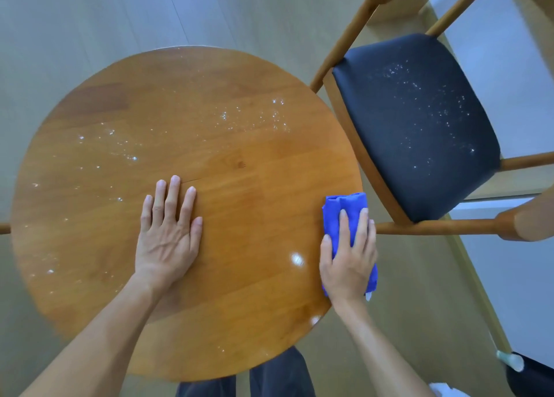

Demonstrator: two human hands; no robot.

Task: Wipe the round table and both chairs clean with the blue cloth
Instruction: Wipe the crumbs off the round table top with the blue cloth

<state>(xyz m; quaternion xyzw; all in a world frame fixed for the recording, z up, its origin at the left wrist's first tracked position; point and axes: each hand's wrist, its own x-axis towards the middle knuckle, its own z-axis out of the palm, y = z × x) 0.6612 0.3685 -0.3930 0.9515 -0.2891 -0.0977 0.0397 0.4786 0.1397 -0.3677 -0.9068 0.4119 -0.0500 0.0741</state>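
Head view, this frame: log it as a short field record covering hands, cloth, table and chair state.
left hand: flat on the round table, fingers straight
right hand: pressing the blue cloth at the table's right edge
table surface: white specks across the far and left parts; near-right part looks clean
chair: right of the table, dark seat speckled white
second chair: not identifiable

Bright even light, glare spots on round table, wide-angle bowing, blurred edges
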